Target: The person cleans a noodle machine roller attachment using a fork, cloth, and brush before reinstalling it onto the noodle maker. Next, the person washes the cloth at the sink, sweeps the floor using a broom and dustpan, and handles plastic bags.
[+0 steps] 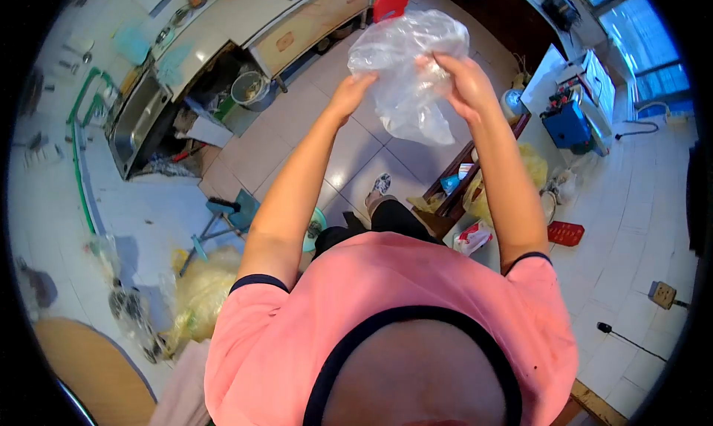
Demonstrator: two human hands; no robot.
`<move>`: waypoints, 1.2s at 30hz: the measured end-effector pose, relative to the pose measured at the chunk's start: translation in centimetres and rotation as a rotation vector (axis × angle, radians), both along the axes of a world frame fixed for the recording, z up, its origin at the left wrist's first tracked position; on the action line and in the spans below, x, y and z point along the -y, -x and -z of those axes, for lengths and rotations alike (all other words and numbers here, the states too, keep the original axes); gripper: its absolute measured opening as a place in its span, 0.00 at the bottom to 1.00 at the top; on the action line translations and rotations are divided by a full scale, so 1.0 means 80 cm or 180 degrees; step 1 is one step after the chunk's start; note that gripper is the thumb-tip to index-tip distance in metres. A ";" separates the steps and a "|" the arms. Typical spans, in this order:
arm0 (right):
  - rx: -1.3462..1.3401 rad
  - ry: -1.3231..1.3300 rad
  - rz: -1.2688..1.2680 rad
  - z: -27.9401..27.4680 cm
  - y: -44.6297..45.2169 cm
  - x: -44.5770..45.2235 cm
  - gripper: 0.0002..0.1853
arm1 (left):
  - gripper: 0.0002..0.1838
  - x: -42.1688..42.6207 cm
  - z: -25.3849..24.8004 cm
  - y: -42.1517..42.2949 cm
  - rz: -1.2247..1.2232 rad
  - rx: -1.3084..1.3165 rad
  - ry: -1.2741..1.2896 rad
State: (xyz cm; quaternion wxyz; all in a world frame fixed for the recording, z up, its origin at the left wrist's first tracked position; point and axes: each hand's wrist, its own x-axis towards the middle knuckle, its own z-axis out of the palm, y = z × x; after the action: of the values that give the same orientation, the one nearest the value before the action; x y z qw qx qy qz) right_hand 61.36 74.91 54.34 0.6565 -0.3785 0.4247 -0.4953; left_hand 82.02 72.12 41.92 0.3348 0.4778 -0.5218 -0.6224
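A clear, crumpled plastic bag (407, 77) is stretched between my two hands, out in front of me above the tiled floor. My left hand (353, 95) pinches the bag's left edge. On the other side my right hand (465, 84) grips it with the thumb and fingers near the bag's upper right part. The bag hangs down between the hands, its lower end drooping toward the right. Some of the fingertips are blurred or hidden in the plastic.
A sink (141, 121) and counter (245, 10) run along the left, with a grey bucket (252, 90) below. A red stool (391, 5) stands beyond the bag. To the right are a blue box-like device (568, 125) and cluttered shelving. A dustpan (243, 209) stands at left.
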 end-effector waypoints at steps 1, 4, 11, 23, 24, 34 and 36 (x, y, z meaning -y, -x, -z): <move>0.0220 -0.0093 0.0039 0.000 0.001 0.019 0.14 | 0.23 0.011 0.001 0.013 -0.0198 -0.0908 -0.0225; 0.0955 -0.0564 0.0035 0.017 0.009 0.086 0.14 | 0.21 0.024 -0.023 0.042 0.0224 -0.1117 -0.0001; 0.1244 -0.0149 -0.0156 0.033 0.049 0.195 0.18 | 0.16 0.114 -0.020 0.125 0.0088 0.0264 0.0619; -0.2750 0.1328 0.1926 0.195 0.051 0.082 0.34 | 0.23 0.193 0.013 0.180 0.0616 0.0006 -0.0592; -0.2747 0.0636 0.1792 0.174 0.040 0.078 0.35 | 0.22 0.190 0.014 0.190 0.0711 -0.0111 -0.0592; -0.3721 -0.1244 0.3649 0.253 0.073 -0.024 0.15 | 0.24 0.099 0.042 0.278 0.3763 0.0928 -0.0092; -0.3331 -0.1708 0.4448 0.252 0.115 -0.092 0.14 | 0.28 0.069 0.093 0.298 0.3959 0.0610 0.0699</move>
State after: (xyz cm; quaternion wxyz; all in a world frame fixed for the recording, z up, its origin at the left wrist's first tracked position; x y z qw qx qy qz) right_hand 52.14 82.26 34.18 -0.0032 -0.0462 0.9017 -0.4300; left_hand 58.18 66.59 34.51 -0.0902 0.1022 -0.7899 -0.5979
